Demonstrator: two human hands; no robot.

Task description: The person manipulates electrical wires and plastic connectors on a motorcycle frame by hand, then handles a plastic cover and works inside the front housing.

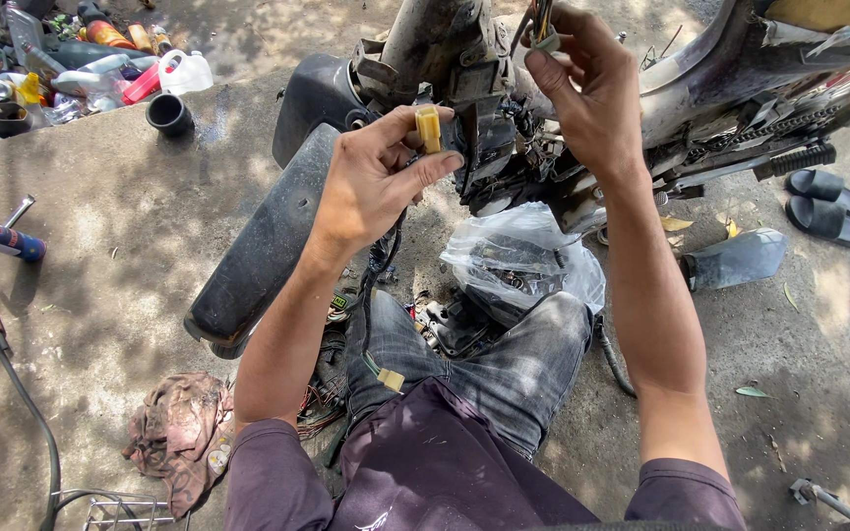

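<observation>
2 hands (371, 182) (587, 93) on motorcycle (740, 88), concrete ground (120, 246)

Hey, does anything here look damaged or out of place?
Yes. The motorbike is stripped, wiring exposed where the left hand holds a yellow connector. Loose parts lie under a plastic bag, and a dirty rag lies crumpled on the ground.
</observation>
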